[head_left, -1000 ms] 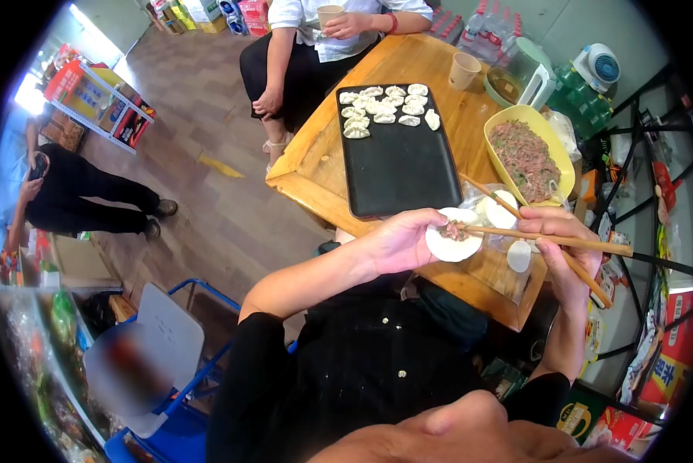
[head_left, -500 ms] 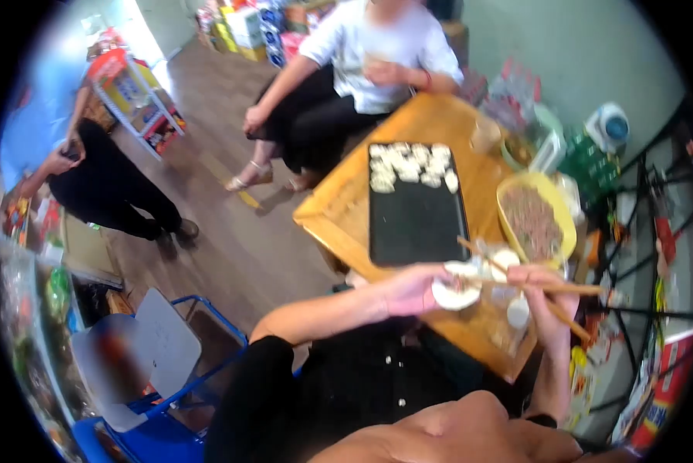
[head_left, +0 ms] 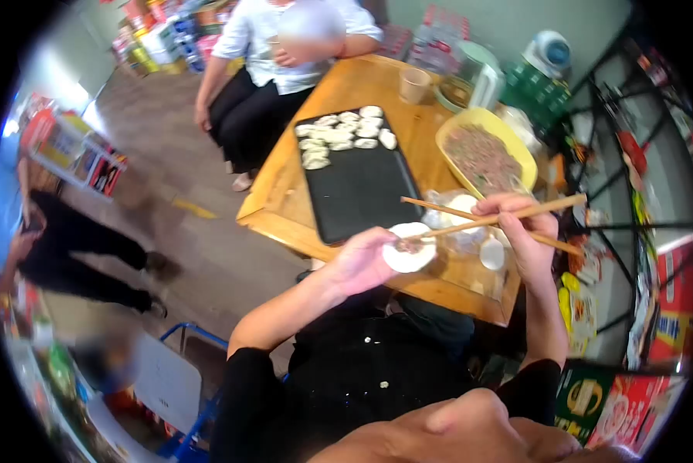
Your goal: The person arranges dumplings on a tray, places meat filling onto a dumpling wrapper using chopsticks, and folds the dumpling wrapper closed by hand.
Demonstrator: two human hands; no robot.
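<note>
My left hand holds a round white dumpling wrapper by its left edge, with a small lump of meat filling on it. My right hand is closed around a pair of wooden chopsticks; one tip reaches over the wrapper by the filling, the other points off above it. Behind the right hand stands a yellow bowl of minced meat filling. A stack of white wrappers lies partly hidden behind the chopsticks. The black tray carries several filled dumplings at its far end.
On the wooden table are a paper cup, a clear jug and a small white round item. A person in a white shirt sits behind the table; another person in dark trousers stands left. Shelving stands right.
The view has shifted, so the table sits further left. The chopstick tip remains at the wrapper, whose filling now shows more plainly. The seated person's hand remains near the face.
</note>
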